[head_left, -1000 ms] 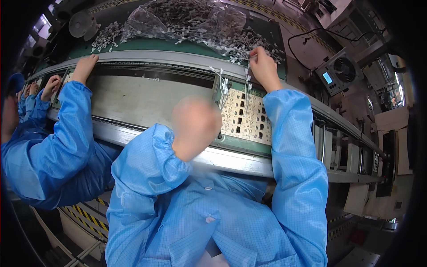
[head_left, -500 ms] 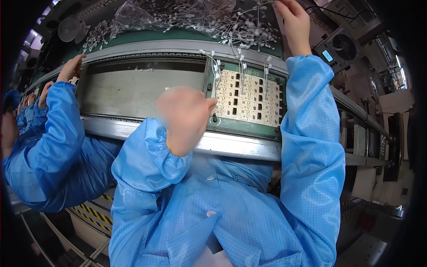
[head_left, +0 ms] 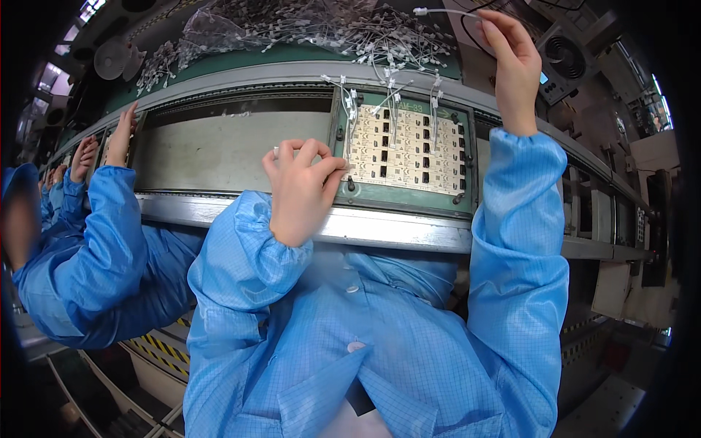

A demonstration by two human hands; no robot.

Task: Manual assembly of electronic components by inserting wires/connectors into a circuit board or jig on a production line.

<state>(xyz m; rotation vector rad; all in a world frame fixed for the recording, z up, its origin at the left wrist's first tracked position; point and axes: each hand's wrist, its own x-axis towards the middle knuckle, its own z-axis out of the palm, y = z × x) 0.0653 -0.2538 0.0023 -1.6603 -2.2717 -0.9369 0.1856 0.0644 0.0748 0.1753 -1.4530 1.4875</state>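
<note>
My right hand (head_left: 517,73) is raised beyond the far rail, its thumb and fingers pinching a thin white cable (head_left: 449,11) with a small connector at its free end. My left hand (head_left: 303,186) is at the left edge of a panel of cream circuit boards (head_left: 405,150), fingers curled and fingertips pressed together. A small white bit (head_left: 276,152) shows at its outer fingers; what the fingertips hold is hidden. The panel lies in a green carrier (head_left: 409,201). Several white cables (head_left: 394,120) lie over its far part, with connectors at the carrier's far edge.
A heap of white cables (head_left: 387,40) and clear plastic bags lies beyond the conveyor rail (head_left: 241,73). A fan-fronted device (head_left: 566,62) stands at far right. To the left, a co-worker in a blue sleeve (head_left: 113,226) has a hand (head_left: 120,139) over the line.
My right hand has moved right and slightly nearer, drawing the white cable away from the heap. My left hand stays by the panel's left edge. The co-worker's hands have shifted slightly.
</note>
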